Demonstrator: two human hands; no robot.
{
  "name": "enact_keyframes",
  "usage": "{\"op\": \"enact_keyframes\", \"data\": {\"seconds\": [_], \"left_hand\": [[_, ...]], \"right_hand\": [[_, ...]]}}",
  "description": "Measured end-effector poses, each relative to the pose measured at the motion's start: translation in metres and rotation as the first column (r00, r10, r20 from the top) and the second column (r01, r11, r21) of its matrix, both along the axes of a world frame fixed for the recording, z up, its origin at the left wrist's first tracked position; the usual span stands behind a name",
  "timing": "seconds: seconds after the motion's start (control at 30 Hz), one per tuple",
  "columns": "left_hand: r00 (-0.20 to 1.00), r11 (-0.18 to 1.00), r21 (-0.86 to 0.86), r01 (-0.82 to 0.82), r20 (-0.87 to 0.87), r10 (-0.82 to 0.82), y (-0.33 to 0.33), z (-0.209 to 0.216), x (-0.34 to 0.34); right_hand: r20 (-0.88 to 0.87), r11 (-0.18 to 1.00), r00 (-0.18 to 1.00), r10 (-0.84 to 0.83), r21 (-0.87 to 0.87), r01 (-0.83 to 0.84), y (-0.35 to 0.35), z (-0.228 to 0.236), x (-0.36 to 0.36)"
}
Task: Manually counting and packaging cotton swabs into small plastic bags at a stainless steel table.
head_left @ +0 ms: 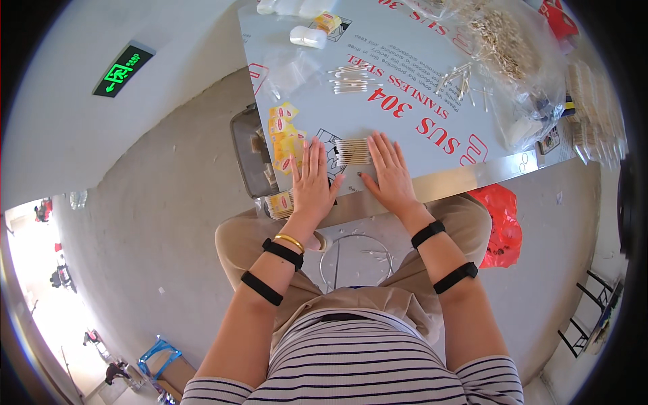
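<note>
A neat row of cotton swabs (354, 152) lies near the table's front edge, between my two hands. My left hand (310, 181) rests flat on the table to the left of the row, fingers stretched forward. On the other side my right hand (391, 172) lies flat too, its fingertips close by the swabs' right ends. Yellow-and-white paper labels (285, 135) are spread just left of my left hand. Below them, a packed bundle of swabs (279, 204) sits at the table edge. Farther back is a looser group of swabs (352, 79).
A large clear bag of swabs (503, 44) stands at the back right, with loose swabs (466, 82) beside it. Clear plastic sleeves (293, 73) lie at the left. A grey bin (248, 152) stands left of the table; a red bag (501, 226) hangs below its right side.
</note>
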State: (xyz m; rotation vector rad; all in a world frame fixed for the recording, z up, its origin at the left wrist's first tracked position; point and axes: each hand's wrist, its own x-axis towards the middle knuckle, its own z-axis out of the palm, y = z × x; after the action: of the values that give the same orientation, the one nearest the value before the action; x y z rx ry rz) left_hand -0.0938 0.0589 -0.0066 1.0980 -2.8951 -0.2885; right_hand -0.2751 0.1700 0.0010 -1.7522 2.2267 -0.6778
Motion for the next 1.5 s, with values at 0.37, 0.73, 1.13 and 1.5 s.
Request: {"op": "enact_keyframes", "data": {"seconds": [0.37, 0.73, 1.13, 1.5], "left_hand": [[0.998, 0.998, 0.052, 0.029, -0.064, -0.026, 0.003, -0.011, -0.026], [0.965, 0.989, 0.149, -0.008, -0.258, 0.047, -0.009, -0.009, -0.02], [0.991, 0.991, 0.11, 0.071, -0.121, -0.058, -0.007, -0.007, -0.013], [0.991, 0.993, 0.019, 0.121, -0.056, -0.119, 0.009, -0.002, -0.006]], "right_hand": [[-0.117, 0.999, 0.992, 0.039, 0.019, -0.037, -0.019, -0.019, 0.019], [-0.122, 0.998, 0.992, 0.041, 0.058, -0.034, -0.02, -0.013, 0.02], [-0.188, 0.994, 0.982, 0.012, 0.113, 0.01, -0.022, -0.013, 0.024], [-0.179, 0.998, 0.984, -0.003, 0.068, 0.016, -0.021, -0.018, 0.026]]}}
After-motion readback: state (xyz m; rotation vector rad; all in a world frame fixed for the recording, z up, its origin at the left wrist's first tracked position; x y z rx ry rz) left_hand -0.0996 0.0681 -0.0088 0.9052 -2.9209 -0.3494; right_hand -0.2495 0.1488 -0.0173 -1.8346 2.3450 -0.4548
